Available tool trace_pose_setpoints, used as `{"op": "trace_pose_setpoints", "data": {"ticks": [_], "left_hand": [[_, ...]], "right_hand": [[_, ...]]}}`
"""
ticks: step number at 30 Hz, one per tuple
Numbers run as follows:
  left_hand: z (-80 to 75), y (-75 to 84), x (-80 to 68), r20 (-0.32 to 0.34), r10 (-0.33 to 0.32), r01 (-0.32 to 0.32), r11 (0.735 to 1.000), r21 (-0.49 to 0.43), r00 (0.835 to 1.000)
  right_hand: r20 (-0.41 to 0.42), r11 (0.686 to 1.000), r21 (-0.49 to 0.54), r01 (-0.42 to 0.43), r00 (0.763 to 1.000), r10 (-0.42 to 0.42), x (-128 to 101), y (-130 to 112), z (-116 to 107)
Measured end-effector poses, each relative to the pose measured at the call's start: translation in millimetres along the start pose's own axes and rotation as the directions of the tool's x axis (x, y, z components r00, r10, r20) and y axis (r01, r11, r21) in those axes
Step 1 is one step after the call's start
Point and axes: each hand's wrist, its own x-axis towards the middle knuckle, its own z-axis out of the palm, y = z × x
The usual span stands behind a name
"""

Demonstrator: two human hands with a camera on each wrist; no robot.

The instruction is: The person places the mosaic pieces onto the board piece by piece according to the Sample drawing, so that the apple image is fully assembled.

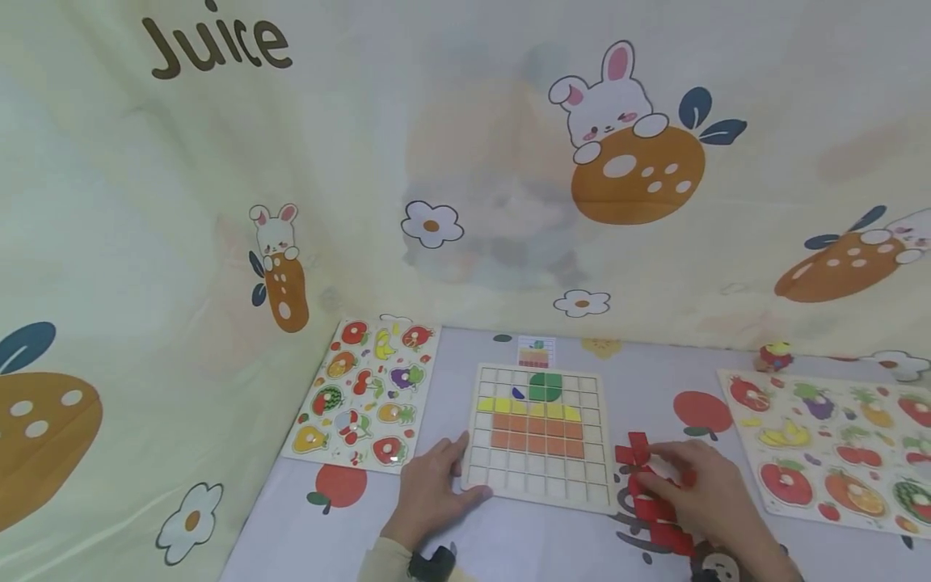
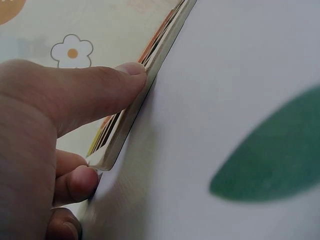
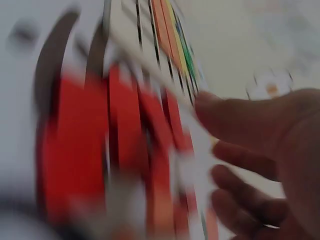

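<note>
A square wooden grid board (image 1: 538,478) holds orange, yellow, green and blue tiles set in a picture. My left hand (image 1: 435,489) grips its near left corner. In the left wrist view the thumb (image 2: 107,87) lies on the board's edge, with the fingers bent at the corner. Red square tiles (image 1: 643,508) lie loose along the board's right side. Over them reaches my right hand (image 1: 701,489), thumb and fingers apart. Blurred red tiles (image 3: 80,145) appear beside that hand in the right wrist view, with none seen between its fingertips.
A small picture card (image 1: 537,351) lies behind the board. Fruit puzzle boards stand flat on both sides, one at left (image 1: 367,388) and one at right (image 1: 822,453). A small red and yellow figure (image 1: 775,356) is at the back right. Printed cloth covers table and walls.
</note>
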Motion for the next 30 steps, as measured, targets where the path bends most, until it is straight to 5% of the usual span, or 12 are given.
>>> {"op": "trace_pose_setpoints", "data": {"ticks": [5, 9, 22, 30], "left_hand": [[-2.9, -1.1, -1.8, -0.015, -0.005, 0.004, 1.0, -0.009, 1.0], [-3.0, -2.1, -2.6, -0.026, -0.006, 0.006, 1.0, -0.01, 1.0], [3.6, -5.1, -0.7, -0.044, 0.025, -0.025, 1.0, -0.003, 0.999], [5.7, -6.2, 0.1, -0.046, 0.032, -0.033, 0.999, -0.006, 0.998]], "right_hand": [[0.218, 0.979, -0.025, -0.201, 0.955, 0.201, -14, 44, -22], [0.283, 0.97, -0.022, -0.241, 0.929, 0.237, -23, 59, -21], [0.255, 0.979, -0.007, -0.206, 0.946, 0.201, -31, 74, -8], [0.097, 0.985, 0.056, -0.164, 0.983, 0.158, -26, 56, -9]]}}
